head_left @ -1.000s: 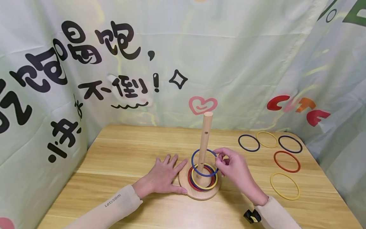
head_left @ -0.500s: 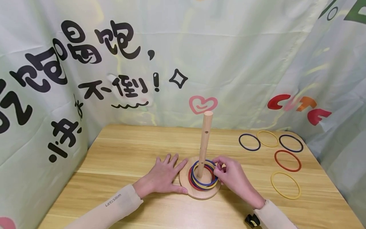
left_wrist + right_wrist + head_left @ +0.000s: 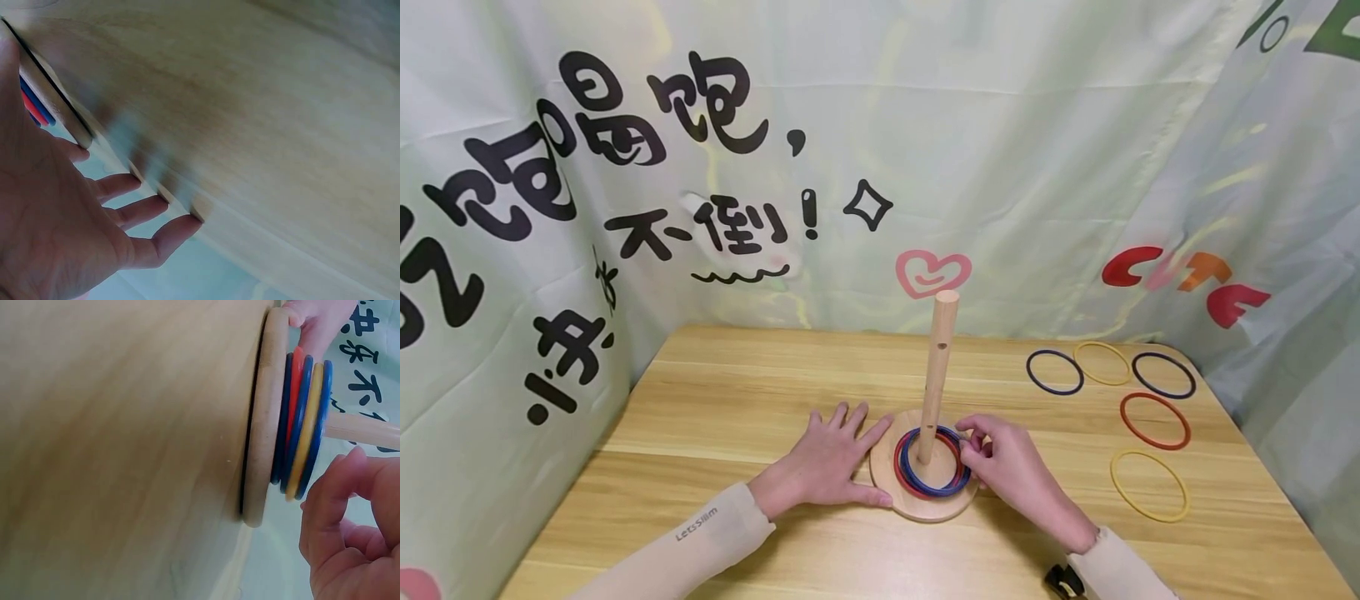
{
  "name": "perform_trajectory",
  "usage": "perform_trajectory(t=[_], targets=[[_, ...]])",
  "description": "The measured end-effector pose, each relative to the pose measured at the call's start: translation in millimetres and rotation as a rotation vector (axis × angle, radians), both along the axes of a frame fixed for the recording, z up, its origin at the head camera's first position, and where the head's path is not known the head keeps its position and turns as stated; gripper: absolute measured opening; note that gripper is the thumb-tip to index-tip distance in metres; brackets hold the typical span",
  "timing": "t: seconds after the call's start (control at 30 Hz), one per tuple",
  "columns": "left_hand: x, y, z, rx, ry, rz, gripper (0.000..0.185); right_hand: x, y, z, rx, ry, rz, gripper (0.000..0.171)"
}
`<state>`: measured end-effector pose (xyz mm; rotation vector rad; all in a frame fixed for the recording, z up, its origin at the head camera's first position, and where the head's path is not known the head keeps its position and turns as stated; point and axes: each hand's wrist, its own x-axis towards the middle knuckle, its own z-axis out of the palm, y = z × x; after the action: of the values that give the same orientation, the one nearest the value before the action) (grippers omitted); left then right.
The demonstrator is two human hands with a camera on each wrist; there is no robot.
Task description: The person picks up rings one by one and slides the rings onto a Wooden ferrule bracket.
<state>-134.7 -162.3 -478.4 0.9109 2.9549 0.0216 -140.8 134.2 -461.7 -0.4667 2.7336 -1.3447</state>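
A wooden peg [image 3: 938, 367] stands upright on its round wooden base [image 3: 936, 511]. Several rings lie around the peg on the base; the right wrist view shows a blue ring [image 3: 324, 394] on top, a yellow ring [image 3: 308, 428] beneath it, then blue, red and blue. My right hand [image 3: 1011, 462] hovers at the stack's right side, thumb and index loosely bent and apart from the top ring, nothing held. Fingers spread, my left hand [image 3: 831, 462] lies flat on the table, its thumb and index touching the base's left edge.
Loose rings lie on the table's right: a blue ring [image 3: 1060, 393], a yellow ring [image 3: 1099, 342], another blue ring [image 3: 1163, 354], a red ring [image 3: 1153, 396] and another yellow ring [image 3: 1187, 500]. A printed curtain [image 3: 1037, 150] hangs behind the wooden table [image 3: 737, 375].
The blue ring, pinched by my right hand, came down around the peg onto the stack. My right fingers then let it go. The left hand stayed in place.
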Motion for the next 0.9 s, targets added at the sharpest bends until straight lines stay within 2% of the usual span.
perform_trajectory(t=[0.23,0.53,0.7,0.9], targets=[[-0.3,0.0,0.1,-0.003,0.004,0.0,0.115,4.3,12.4,5.9,0.005,0.043,-0.044,0.026],[-0.7,-0.4,-1.3,-0.009,0.01,-0.001,0.115,12.8,46.8,5.7,-0.039,0.141,-0.101,0.018],[-0.3,0.0,-0.4,-0.007,0.011,-0.002,0.115,19.9,72.3,5.2,0.007,0.211,-0.17,0.017],[0.2,0.1,0.5,-0.001,0.008,-0.001,0.115,27.5,103.7,2.7,0.025,0.192,-0.278,0.015]])
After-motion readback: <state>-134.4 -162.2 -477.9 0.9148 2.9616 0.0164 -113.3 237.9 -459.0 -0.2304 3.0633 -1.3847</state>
